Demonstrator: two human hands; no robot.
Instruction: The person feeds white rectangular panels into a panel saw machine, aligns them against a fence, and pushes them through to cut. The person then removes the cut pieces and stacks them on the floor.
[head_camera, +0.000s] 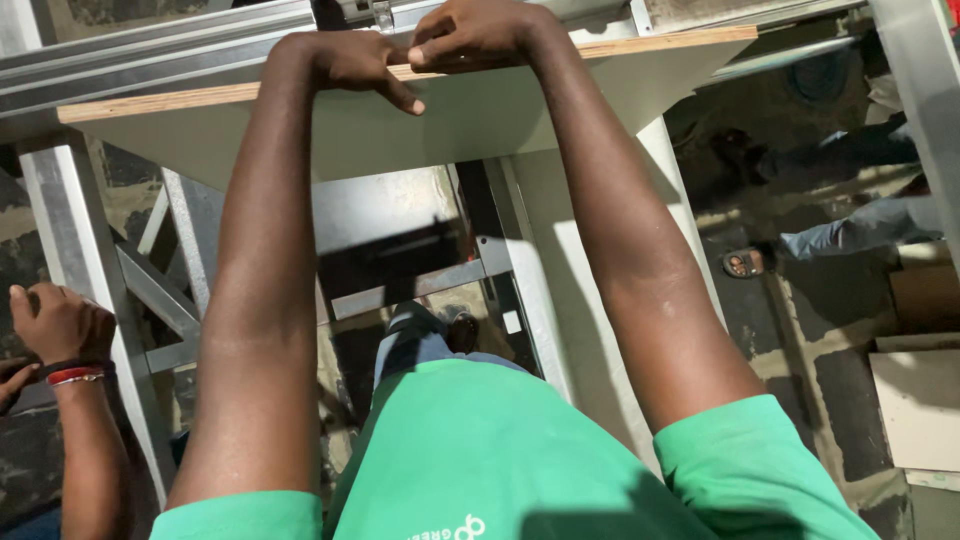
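Both arms stretched straight out, left hand (345, 62) and right hand (478, 35) side by side, fingers clamped over the far edge of the board (420, 125). It lies tilted on the metal frame (70, 210). A co-worker's fist (55, 322) grips that frame lower left.

Two own hands, left hand (345, 62) and right hand (480, 35), both on one board (330, 125). One board only, pale-faced with a plywood edge. One co-worker's hand (55, 322) at lower left, with one red band (75, 376) on its wrist. One sandalled foot (745, 263) at right, belonging to another person, and two trouser legs (850, 230) beside it. One own shoe (460, 330) below the board. Several grey metal rails (130, 55) across the top, exact count unclear. Two cardboard pieces (920, 400) at the right edge.
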